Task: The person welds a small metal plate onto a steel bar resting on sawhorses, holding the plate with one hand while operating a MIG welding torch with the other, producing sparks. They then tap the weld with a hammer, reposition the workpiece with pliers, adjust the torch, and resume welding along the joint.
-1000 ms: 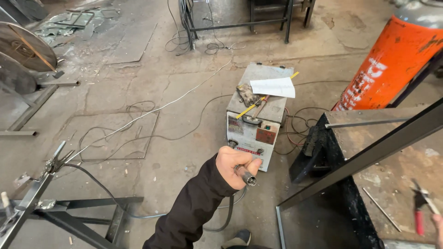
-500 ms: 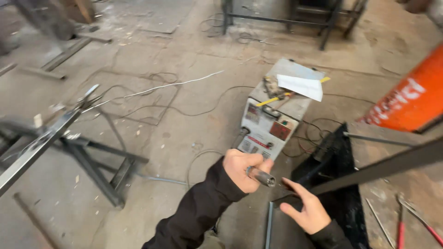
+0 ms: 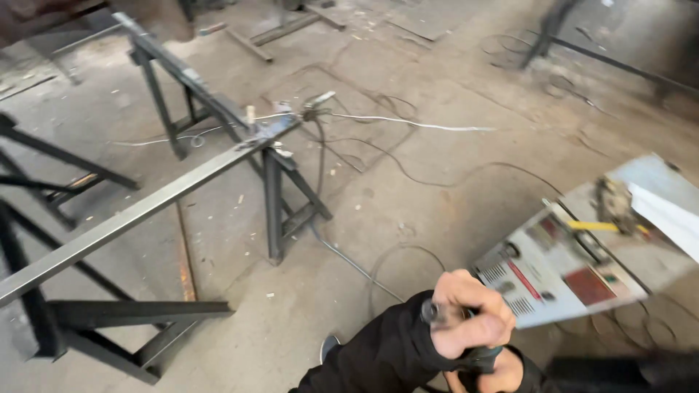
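Note:
My left hand (image 3: 470, 314), in a black sleeve, is closed around a dark cylindrical tool handle (image 3: 431, 311) low in the view. Its metal end pokes out to the left of my fist. My right hand (image 3: 498, 370) sits directly under the left, against the lower end of the handle, and is mostly hidden by it. Just to the right stands a grey welding machine (image 3: 561, 271) with a red-marked front panel, close to my knuckles.
A long steel bar (image 3: 145, 207) lies across dark metal trestles (image 3: 275, 211) on the left. Thin cables (image 3: 408, 258) and a white wire (image 3: 415, 125) trail over the concrete floor. A white sheet (image 3: 666, 211) and a yellow-handled item (image 3: 593, 226) rest on the machine.
My view has swung left, bringing the steel bar and trestles into view. My right hand has moved in under the left onto the tool handle. The left hand still grips the handle.

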